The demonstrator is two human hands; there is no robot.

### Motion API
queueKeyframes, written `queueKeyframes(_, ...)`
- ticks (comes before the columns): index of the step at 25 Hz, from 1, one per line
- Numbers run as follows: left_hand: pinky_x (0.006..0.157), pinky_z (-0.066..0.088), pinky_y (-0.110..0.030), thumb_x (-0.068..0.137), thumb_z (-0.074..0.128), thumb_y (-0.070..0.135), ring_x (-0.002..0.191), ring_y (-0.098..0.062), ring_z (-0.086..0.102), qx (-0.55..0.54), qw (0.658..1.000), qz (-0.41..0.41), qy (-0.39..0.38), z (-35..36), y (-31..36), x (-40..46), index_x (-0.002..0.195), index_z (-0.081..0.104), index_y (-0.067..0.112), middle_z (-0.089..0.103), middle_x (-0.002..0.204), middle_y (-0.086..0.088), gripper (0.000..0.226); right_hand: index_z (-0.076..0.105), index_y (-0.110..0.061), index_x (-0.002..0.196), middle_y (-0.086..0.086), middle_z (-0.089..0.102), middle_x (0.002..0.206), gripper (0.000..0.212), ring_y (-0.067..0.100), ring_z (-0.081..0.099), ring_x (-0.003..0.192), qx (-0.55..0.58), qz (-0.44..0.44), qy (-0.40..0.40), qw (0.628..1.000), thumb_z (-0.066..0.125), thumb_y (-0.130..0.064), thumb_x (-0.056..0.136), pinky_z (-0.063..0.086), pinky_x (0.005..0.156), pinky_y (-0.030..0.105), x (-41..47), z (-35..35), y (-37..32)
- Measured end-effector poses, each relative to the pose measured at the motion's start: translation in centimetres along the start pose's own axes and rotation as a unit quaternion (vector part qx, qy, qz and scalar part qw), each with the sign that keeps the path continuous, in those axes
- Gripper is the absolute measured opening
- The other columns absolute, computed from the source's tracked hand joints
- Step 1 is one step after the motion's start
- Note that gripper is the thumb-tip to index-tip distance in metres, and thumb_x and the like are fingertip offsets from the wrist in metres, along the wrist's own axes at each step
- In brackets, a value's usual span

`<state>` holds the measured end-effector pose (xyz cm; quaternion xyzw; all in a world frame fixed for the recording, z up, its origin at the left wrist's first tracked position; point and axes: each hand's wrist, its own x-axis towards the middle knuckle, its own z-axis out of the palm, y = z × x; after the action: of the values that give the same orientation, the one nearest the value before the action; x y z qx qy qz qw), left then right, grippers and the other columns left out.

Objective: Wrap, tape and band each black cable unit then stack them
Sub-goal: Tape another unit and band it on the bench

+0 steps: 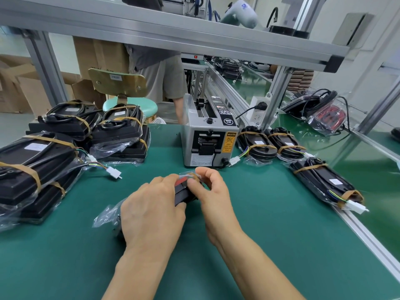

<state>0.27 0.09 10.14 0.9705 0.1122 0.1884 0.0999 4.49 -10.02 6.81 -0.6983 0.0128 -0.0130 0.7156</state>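
Observation:
A black cable unit (184, 194) in a clear plastic bag lies on the green table (270, 234) in front of me, mostly hidden under my hands. My left hand (151, 213) lies over its near part with fingers curled round it. My right hand (211, 191) pinches the bag and a tan rubber band at the unit's far end, where a red part shows. Banded, bagged units are stacked at the left (32, 165) and back left (116, 131).
A grey tape dispenser (208, 141) stands behind my hands at the table's middle. More banded units lie to its right (257, 146) and along the right rail (324, 185). A stool (129, 105) and a standing person (160, 76) are beyond the table.

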Motion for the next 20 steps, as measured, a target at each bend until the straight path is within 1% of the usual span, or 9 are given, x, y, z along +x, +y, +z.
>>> queueKeyframes(2, 0.061, 0.030, -0.025, 0.078, 0.063, 0.047, 0.089, -0.013, 0.061, -0.001, 1.000, 0.000, -0.002, -0.1, -0.1, 0.1, 0.114, 0.055, 0.042, 0.064, 0.096, 0.011, 0.037, 0.060, -0.025, 0.105, -0.001, 0.056, 0.118, 0.029, -0.005, 0.053, 0.099, -0.062, -0.040, -0.050, 0.996, 0.070, -0.011, 0.082, 0.039, 0.077, 0.005, 0.1, -0.9, 0.1)
queueKeyframes(4, 0.063, 0.031, -0.024, 0.078, 0.063, 0.048, 0.093, -0.012, 0.060, -0.004, 1.000, 0.012, -0.015, -0.1, -0.1, 0.1, 0.119, 0.052, 0.043, 0.063, 0.100, 0.013, 0.043, 0.061, -0.024, 0.103, -0.003, 0.060, 0.113, 0.031, 0.003, 0.054, 0.104, -0.092, -0.045, -0.084, 0.991, 0.073, -0.008, 0.080, 0.041, 0.083, 0.013, 0.9, -2.0, -0.2)
queueKeyframes(6, 0.069, 0.037, -0.024, 0.078, 0.064, 0.044, 0.097, -0.011, 0.058, -0.019, 0.999, 0.027, -0.031, -0.2, -0.3, 0.2, 0.123, 0.047, 0.043, 0.061, 0.105, 0.014, 0.048, 0.062, -0.023, 0.095, -0.008, 0.064, 0.099, 0.027, 0.005, 0.057, 0.098, -0.050, -0.018, -0.089, 0.995, 0.070, -0.002, 0.081, 0.045, 0.085, 0.020, 1.6, -2.5, -0.7)
queueKeyframes(8, 0.076, 0.040, -0.025, 0.079, 0.063, 0.037, 0.102, -0.011, 0.056, -0.019, 0.997, 0.047, -0.053, -0.3, -0.7, 0.5, 0.126, 0.043, 0.042, 0.059, 0.110, 0.014, 0.051, 0.062, -0.023, 0.093, -0.011, 0.064, 0.092, 0.025, 0.004, 0.057, 0.093, -0.014, 0.003, -0.077, 0.997, 0.066, 0.000, 0.084, 0.044, 0.083, 0.017, 1.9, -2.5, -0.6)
queueKeyframes(11, 0.082, 0.036, -0.026, 0.080, 0.058, 0.034, 0.105, -0.012, 0.056, 0.045, 0.992, 0.092, -0.077, -0.7, -1.4, 0.5, 0.133, 0.028, 0.046, 0.056, 0.114, 0.014, 0.062, 0.062, -0.024, 0.102, -0.010, 0.064, 0.103, 0.020, 0.004, 0.058, 0.100, 0.013, 0.019, -0.043, 0.999, 0.065, -0.011, 0.088, 0.043, 0.082, 0.014, 1.2, -2.6, 0.9)
queueKeyframes(13, 0.081, 0.037, -0.026, 0.081, 0.057, 0.035, 0.104, -0.014, 0.057, 0.029, 0.991, 0.097, -0.081, -0.9, -1.7, 0.5, 0.136, 0.018, 0.050, 0.056, 0.114, 0.013, 0.069, 0.060, -0.024, 0.109, -0.011, 0.062, 0.111, 0.022, 0.004, 0.057, 0.106, 0.031, 0.044, -0.022, 0.998, 0.066, -0.018, 0.088, 0.044, 0.083, 0.014, 0.4, -3.2, 1.8)
queueKeyframes(17, 0.078, 0.042, -0.027, 0.074, 0.069, 0.040, 0.101, -0.020, 0.060, -0.107, 0.991, 0.007, -0.080, -1.9, -3.5, 1.3, 0.134, 0.024, 0.052, 0.064, 0.107, 0.012, 0.076, 0.059, -0.014, 0.112, -0.002, 0.062, 0.113, 0.032, 0.006, 0.059, 0.101, 0.030, 0.075, -0.043, 0.996, 0.068, -0.001, 0.084, 0.048, 0.073, 0.011, -1.3, -4.8, 3.6)
queueKeyframes(18, 0.081, 0.044, -0.029, 0.069, 0.076, 0.039, 0.098, -0.022, 0.062, -0.170, 0.982, -0.036, -0.074, -2.1, -4.6, 1.6, 0.132, 0.030, 0.049, 0.065, 0.103, 0.013, 0.079, 0.059, -0.011, 0.111, 0.002, 0.063, 0.111, 0.033, 0.008, 0.060, 0.097, 0.028, 0.076, -0.046, 0.996, 0.067, 0.004, 0.083, 0.049, 0.069, 0.010, -1.5, -5.5, 3.8)
queueKeyframes(20, 0.090, 0.048, -0.038, 0.056, 0.088, 0.030, 0.091, -0.021, 0.067, -0.339, 0.930, -0.124, -0.067, -2.2, -7.0, 2.4, 0.126, 0.046, 0.036, 0.070, 0.097, 0.011, 0.082, 0.059, -0.007, 0.108, 0.009, 0.063, 0.106, 0.033, 0.016, 0.061, 0.091, 0.025, 0.079, -0.041, 0.996, 0.064, 0.012, 0.081, 0.050, 0.065, 0.008, -1.9, -7.1, 4.1)
